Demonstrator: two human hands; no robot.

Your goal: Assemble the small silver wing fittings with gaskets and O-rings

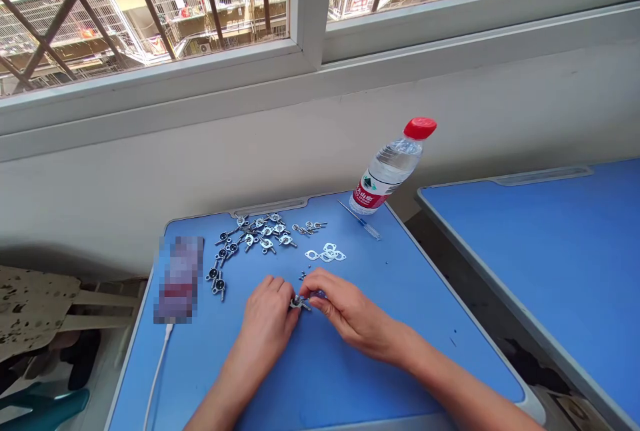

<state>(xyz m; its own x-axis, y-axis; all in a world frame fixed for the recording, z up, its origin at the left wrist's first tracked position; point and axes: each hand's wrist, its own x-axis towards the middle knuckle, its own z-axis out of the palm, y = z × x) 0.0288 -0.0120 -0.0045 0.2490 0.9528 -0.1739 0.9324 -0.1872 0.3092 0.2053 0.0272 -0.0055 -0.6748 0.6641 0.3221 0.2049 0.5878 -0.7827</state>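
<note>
Across the blue desk (320,384): two bare hands work near the middle, forearms reaching in from the near edge.
Far right corner: a red-capped water bottle (393,168) stands just beside a thin screwdriver (359,220).
Far edge: stamped metal fittings (255,234) lie scattered, flat metal plates (326,253) to their right.
Left hand (267,318): clenched, gripping a small metal fitting (299,302).
Right hand (350,308): fingertips pinch that fitting's other side.

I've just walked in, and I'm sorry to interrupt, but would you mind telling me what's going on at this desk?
A person at a blue desk is holding a small metal fitting between the left hand and right hand. A cluster of similar metal fittings lies farther back on the desk, with some flat metal plates to its right. Beyond those are a slim screwdriver and a red-capped water bottle.
</note>
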